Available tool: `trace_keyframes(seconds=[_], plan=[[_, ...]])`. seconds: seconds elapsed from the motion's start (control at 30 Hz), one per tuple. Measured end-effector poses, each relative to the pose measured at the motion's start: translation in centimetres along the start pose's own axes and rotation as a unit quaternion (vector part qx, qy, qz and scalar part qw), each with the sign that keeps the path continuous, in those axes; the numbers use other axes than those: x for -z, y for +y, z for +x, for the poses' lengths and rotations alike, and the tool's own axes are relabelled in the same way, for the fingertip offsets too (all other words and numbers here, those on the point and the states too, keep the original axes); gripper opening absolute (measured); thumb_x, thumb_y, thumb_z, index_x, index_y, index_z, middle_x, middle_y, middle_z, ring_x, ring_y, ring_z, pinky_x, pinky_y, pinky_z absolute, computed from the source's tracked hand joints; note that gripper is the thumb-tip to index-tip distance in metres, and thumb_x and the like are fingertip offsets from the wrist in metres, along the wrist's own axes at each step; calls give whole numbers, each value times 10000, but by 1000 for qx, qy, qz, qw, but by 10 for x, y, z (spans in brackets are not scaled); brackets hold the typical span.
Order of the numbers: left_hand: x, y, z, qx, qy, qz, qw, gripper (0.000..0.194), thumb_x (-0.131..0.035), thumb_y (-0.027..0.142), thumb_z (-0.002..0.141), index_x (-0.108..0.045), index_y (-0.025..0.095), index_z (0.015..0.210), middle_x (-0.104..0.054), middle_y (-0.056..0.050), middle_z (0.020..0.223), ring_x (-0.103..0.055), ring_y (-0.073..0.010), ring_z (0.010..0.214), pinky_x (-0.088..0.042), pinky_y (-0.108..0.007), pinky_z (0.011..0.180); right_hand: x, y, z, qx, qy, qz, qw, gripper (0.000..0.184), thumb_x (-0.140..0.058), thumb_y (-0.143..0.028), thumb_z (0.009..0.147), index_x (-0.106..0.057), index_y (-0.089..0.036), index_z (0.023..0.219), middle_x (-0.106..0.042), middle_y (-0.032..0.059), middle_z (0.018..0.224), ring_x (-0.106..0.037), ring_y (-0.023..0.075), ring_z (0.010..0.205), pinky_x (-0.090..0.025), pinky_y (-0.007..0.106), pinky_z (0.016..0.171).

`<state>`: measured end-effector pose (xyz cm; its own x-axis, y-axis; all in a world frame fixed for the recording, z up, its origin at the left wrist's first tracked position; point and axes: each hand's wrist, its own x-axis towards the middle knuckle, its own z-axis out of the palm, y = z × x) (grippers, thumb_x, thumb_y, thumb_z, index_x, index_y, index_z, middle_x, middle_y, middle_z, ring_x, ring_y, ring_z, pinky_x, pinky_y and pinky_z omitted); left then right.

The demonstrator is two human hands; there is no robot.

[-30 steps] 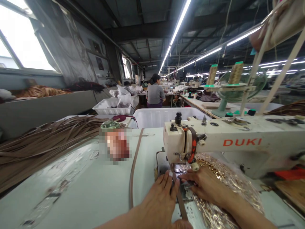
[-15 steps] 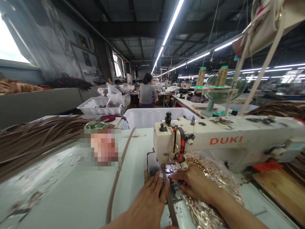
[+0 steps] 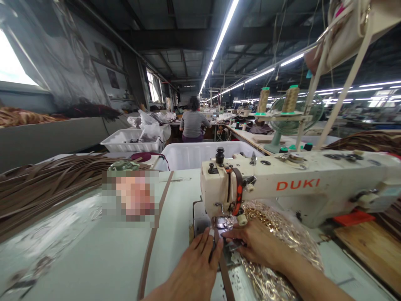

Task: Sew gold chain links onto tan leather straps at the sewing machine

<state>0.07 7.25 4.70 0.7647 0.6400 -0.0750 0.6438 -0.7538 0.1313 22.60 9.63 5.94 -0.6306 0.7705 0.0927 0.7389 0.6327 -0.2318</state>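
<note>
A white DUKI sewing machine [image 3: 294,184] stands on the pale green table [image 3: 94,255]. My left hand [image 3: 196,267] lies flat, fingers stretched out, on the table just left of a narrow brown strap [image 3: 223,271] that runs under the needle. My right hand [image 3: 253,244] presses its fingertips on the strap at the presser foot, fingers together. A second long brown strap [image 3: 153,238] trails across the table to the left. A bag of gold chains [image 3: 278,234] lies under my right wrist.
A heap of brown straps [image 3: 46,179] covers the table's left side. White tubs [image 3: 200,152] stand behind the machine. Thread cones [image 3: 291,98] and a green fan [image 3: 282,121] sit at the right. Another person [image 3: 191,123] sits far ahead, back turned.
The view has shifted, so the machine and hands sit further left in the picture. Both hands stay at the presser foot on the strap with hardly any movement.
</note>
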Motion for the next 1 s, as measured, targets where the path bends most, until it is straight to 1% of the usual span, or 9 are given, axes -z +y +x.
trace_keyframes(seconds=[0.07, 0.23, 0.37, 0.5, 0.6, 0.7, 0.87, 1.0], plan=[[2, 1, 0, 1, -2, -6, 1000, 704, -465, 446, 914, -285, 14, 1440, -267, -282, 1446, -223, -376, 1358, -250, -494, 1099, 0, 0, 0, -3, -4, 1, 1000, 265, -515, -134, 813, -657, -270, 990, -699, -10, 870, -645, 178, 809, -359, 236, 693], [0, -1, -1, -11, 7, -25, 1000, 869, -532, 560, 850, -241, 5, 1452, -228, -286, 1462, -191, -387, 1366, -210, -486, 1117, -1, 1, 0, -7, -22, 5, 1000, 290, -490, -120, 803, -672, -231, 999, -705, 36, 911, -642, 184, 831, -389, 225, 714], [-3, -2, -2, -10, 15, -24, 1000, 891, -513, 606, 854, -250, -6, 1446, -235, -299, 1454, -206, -396, 1362, -207, -482, 1120, -1, 1, 0, -1, -19, 6, 1000, 269, -489, -128, 816, -677, -229, 980, -707, 37, 903, -642, 184, 813, -395, 227, 714], [-3, -1, -5, -14, 22, -21, 999, 965, -471, 711, 833, -248, 2, 1449, -224, -299, 1456, -197, -394, 1366, -222, -486, 1116, 0, 1, 0, -3, -16, 3, 1000, 288, -493, -121, 814, -673, -228, 1012, -705, 40, 920, -640, 187, 837, -392, 232, 729], [-3, 1, -7, -4, 23, -21, 1000, 988, -415, 755, 828, -229, 18, 1459, -217, -291, 1462, -155, -386, 1378, -239, -497, 1107, 1, 0, -1, 2, -16, 1, 1000, 325, -498, -121, 815, -660, -253, 1064, -699, 21, 913, -640, 181, 831, -383, 233, 716], [0, 3, -8, -1, 30, -21, 999, 1001, -410, 769, 817, -217, 30, 1464, -204, -280, 1472, -134, -374, 1386, -240, -489, 1109, 3, 0, -1, 7, -14, 5, 1000, 340, -513, -120, 810, -648, -284, 1076, -692, -8, 907, -639, 168, 815, -370, 232, 698], [8, 5, -7, 14, 3, -37, 999, 986, -370, 773, 828, -251, 19, 1452, -217, -284, 1465, -147, -384, 1381, -225, -495, 1114, 4, 0, 0, 20, -7, 3, 1000, 237, -522, -152, 834, -650, -271, 995, -678, -23, 866, -631, 154, 788, -349, 229, 675], [11, 7, -4, 12, -13, -25, 1000, 1027, -406, 791, 798, -256, 11, 1449, -203, -302, 1458, -143, -396, 1378, -219, -505, 1113, 3, 2, 0, 28, 9, -13, 999, 238, -520, -159, 833, -634, -285, 999, -669, -37, 859, -629, 152, 776, -337, 235, 662]])
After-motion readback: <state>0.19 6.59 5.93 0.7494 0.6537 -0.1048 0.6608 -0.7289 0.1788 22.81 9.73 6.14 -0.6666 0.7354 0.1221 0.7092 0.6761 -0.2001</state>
